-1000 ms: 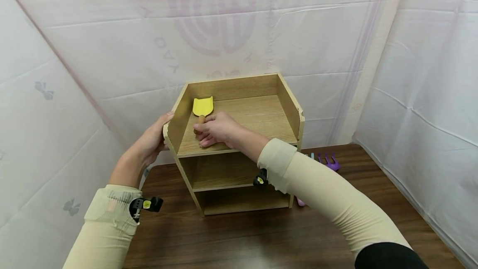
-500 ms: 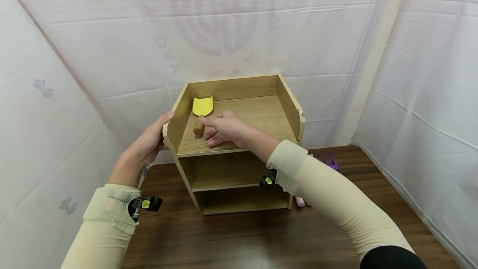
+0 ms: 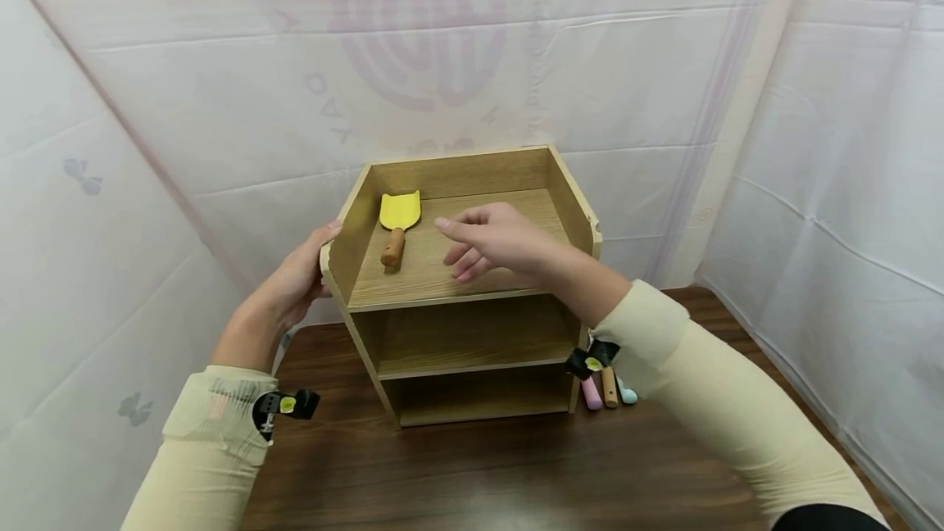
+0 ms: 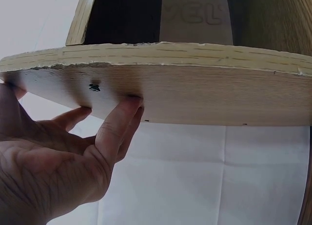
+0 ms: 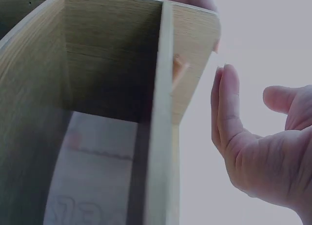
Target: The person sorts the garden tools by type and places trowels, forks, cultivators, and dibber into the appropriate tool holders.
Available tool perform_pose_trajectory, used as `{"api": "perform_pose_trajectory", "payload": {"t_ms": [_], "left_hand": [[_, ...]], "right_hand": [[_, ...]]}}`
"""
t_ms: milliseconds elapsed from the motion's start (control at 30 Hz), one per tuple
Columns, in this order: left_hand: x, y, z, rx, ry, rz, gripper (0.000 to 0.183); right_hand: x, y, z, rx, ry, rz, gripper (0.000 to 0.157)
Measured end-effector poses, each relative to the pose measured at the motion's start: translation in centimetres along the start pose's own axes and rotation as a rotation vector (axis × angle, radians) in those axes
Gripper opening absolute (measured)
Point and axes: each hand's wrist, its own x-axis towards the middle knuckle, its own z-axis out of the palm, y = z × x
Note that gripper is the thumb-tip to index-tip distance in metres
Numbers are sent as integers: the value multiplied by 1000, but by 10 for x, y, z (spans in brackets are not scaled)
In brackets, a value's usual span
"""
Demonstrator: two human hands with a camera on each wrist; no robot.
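A toy shovel with a yellow blade and wooden handle (image 3: 394, 247) lies on the top tier of a small wooden shelf unit (image 3: 472, 298), along its left side, blade toward the back. My right hand (image 3: 494, 244) hovers over that tier to the right of the shovel, its fingers relaxed and holding nothing. In the right wrist view, the right hand (image 5: 263, 142) shows its thumb and fingers spread apart. My left hand (image 3: 295, 273) rests on the outside of the shelf's left panel. The left wrist view shows the left fingers (image 4: 117, 125) touching that panel (image 4: 204, 95) below its edge.
On the dark wooden table (image 3: 472, 474), a pink handle (image 3: 592, 394), a wooden handle (image 3: 609, 388) and a light-blue handle (image 3: 627, 392) stick out beside the shelf's right side, partly behind my right wrist. White sheeting (image 3: 627, 88) hangs behind and on both sides.
My right hand has let go of the toy shovel's handle and moved right, away from it. The shovel stays on the top tier. My left hand keeps its place on the shelf's side.
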Motion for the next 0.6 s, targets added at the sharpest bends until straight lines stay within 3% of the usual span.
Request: {"api": "perform_pose_trajectory", "payload": {"t_ms": [267, 600], "left_hand": [[1, 2, 4, -3, -5, -4, 76], [4, 4, 7, -9, -12, -8, 70]], "right_hand": [[-46, 1, -37, -45, -3, -32, 44], [-98, -10, -98, 97, 48, -115, 43]]}}
